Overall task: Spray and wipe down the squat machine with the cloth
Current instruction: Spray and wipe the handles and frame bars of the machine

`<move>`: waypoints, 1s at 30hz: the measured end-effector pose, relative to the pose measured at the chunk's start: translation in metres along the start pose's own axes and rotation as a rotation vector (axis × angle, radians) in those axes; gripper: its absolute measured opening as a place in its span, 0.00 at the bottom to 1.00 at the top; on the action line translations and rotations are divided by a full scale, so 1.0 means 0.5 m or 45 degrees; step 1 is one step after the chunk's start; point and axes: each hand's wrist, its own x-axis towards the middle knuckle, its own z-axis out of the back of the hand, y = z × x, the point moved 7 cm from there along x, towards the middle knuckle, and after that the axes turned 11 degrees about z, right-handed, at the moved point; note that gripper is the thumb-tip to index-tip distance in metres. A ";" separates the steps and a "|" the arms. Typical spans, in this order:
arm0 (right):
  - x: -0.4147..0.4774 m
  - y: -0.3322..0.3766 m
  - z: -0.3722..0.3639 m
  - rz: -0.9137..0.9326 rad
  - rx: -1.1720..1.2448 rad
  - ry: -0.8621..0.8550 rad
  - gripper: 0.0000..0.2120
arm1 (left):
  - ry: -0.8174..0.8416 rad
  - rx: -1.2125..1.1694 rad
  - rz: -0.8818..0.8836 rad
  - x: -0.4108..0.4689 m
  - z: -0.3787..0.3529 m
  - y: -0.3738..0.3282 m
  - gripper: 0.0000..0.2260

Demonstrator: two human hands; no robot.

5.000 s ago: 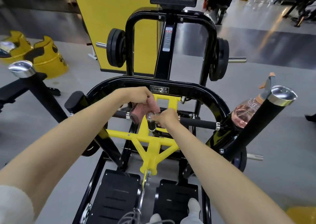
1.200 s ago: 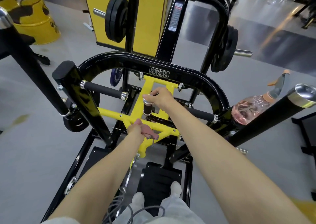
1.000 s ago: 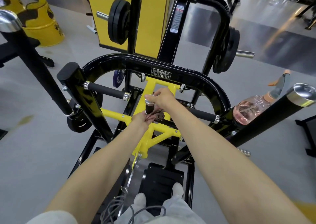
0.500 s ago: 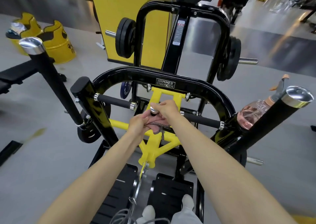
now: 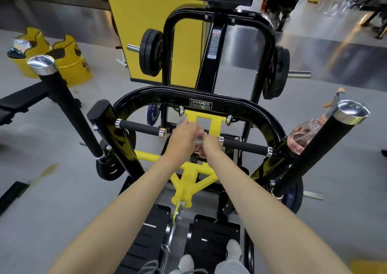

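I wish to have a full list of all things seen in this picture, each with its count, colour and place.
squat machine: one, black with a yellow inner frame, centre
foam handles: two, black, left and right of the hands
weight plates: several, black, on the machine's side pegs
posts: two, black with chrome caps, far left and far right
spray bottle: one, clear with pink liquid, right side behind the right post
bins: two, yellow, floor at far left
foot plates: two, black, bottom centre
cloth: one, pinkish, between the hands, blurred
shoes: two, pale, bottom edge
left hand: one, at the machine's centre, blurred
right hand: one, beside the left, blurred
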 end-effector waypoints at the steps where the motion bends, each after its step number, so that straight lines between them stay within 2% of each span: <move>1: 0.002 -0.006 0.006 -0.012 0.017 -0.003 0.17 | -0.032 0.136 -0.163 -0.010 -0.006 -0.008 0.12; 3: 0.006 -0.018 0.018 -0.040 0.030 -0.002 0.17 | -0.156 0.360 -0.401 -0.035 -0.010 -0.009 0.19; 4: 0.005 -0.025 0.022 -0.064 0.040 -0.002 0.17 | -0.170 0.391 -0.449 -0.047 -0.011 -0.005 0.23; 7: 0.001 -0.051 0.039 -0.172 0.023 -0.026 0.15 | -0.152 0.354 -0.504 -0.077 -0.015 0.014 0.31; 10: 0.005 -0.082 0.057 -0.220 0.004 -0.031 0.15 | -0.144 0.187 -0.485 -0.093 -0.012 0.038 0.35; 16: 0.002 -0.136 0.048 -0.340 -0.092 0.021 0.13 | -0.230 -0.013 -0.277 -0.138 -0.051 0.059 0.27; 19: 0.005 -0.142 0.038 -0.221 -0.053 0.119 0.15 | -0.201 0.000 -0.257 -0.159 -0.087 0.058 0.27; 21: 0.002 -0.137 0.026 -0.061 -0.069 0.270 0.18 | -0.101 -0.126 -0.152 -0.157 -0.121 0.053 0.23; 24: 0.008 -0.141 0.020 0.066 -0.079 0.432 0.26 | 0.078 -0.503 0.316 -0.143 -0.151 0.062 0.16; 25: 0.011 -0.144 0.022 0.085 -0.086 0.459 0.23 | 0.054 -0.619 0.485 -0.134 -0.159 0.079 0.14; 27: 0.018 -0.147 0.031 0.076 -0.116 0.468 0.12 | -0.026 -0.911 0.809 -0.122 -0.172 0.117 0.11; 28: 0.024 -0.147 0.032 0.047 -0.118 0.454 0.07 | -0.048 -1.037 0.922 -0.117 -0.182 0.132 0.11; 30: 0.032 -0.150 0.026 -0.014 -0.108 0.389 0.04 | -0.027 -1.261 1.079 -0.117 -0.208 0.146 0.16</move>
